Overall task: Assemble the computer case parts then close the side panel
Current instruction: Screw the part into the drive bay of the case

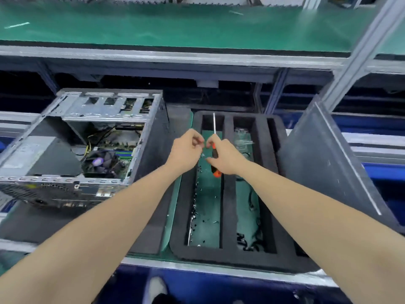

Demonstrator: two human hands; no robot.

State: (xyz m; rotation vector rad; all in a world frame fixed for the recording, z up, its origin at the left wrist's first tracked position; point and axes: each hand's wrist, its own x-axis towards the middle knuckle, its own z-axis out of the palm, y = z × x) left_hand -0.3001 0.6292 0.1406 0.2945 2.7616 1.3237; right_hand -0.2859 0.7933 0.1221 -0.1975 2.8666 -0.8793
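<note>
Above the foam tray [228,254] at centre, the right hand [223,156] wraps the screwdriver [215,154], shaft pointing toward twelve o'clock, while the left hand [186,150] pinches narrowly at something too small to identify, possibly a screw. The computer case [87,141] lies open at nine o'clock; the side panel [324,163] leans at three o'clock, so fastening and closing apparently remain.

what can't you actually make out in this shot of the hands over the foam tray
Head view only:
- Item pinched by the left hand: too small, covered by its fingers.
- Screwdriver grip: mostly hidden inside the right hand.
- Screws in the foam tray: too small to tell types.
- Computer case interior: blurred; left side cut off by the frame edge.
</note>
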